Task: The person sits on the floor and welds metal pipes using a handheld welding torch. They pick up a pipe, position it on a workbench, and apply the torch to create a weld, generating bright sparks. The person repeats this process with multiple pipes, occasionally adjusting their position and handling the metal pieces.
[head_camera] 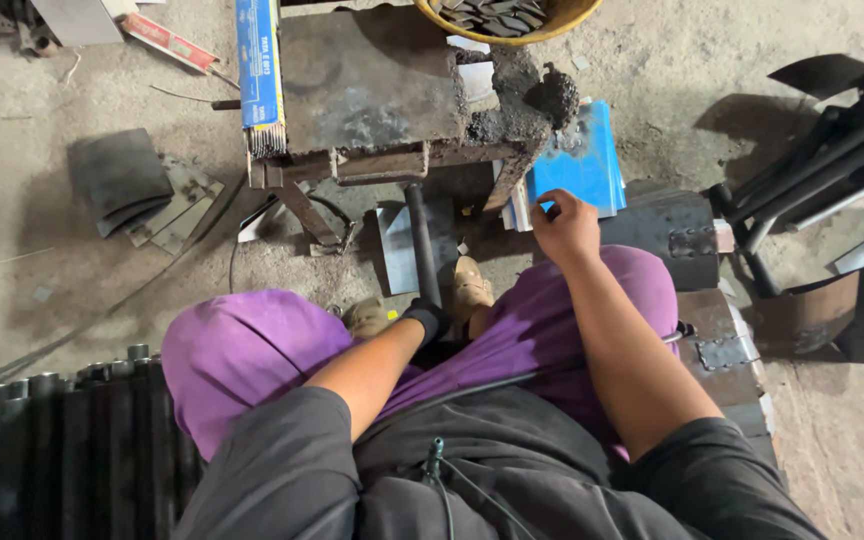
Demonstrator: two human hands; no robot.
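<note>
**A:** What's the left hand on?

**B:** It's gloved in black and wrapped around the near end of a dark steel pipe. The fingers are closed on it. The pipe sits between the knees, and its long axis runs almost straight from six o'clock to twelve o'clock, the far end pointing up under the welding table.

**A:** And the right hand?

**B:** Bare, out at about one o'clock from the pipe, with the fingers curled narrow at the near edge of a stack of blue sheets leaning by the table's corner. Whether it actually pinches a sheet, I cannot tell.

**A:** What about the table itself?

**B:** It's a rough, dark steel plate, its right edge crusted with slag. A blue box of welding rods lies along its left edge, rod tips sticking out toward six o'clock. A yellow basin of small metal pieces shows at twelve o'clock.

**A:** And the room?

**B:** A dusty concrete floor. Curved dark metal plates lie at ten o'clock, a row of black pipes at eight o'clock, hinged steel parts at three o'clock, and a black metal frame at two o'clock. The person sits in purple trousers, tan shoes by the pipe.
</note>
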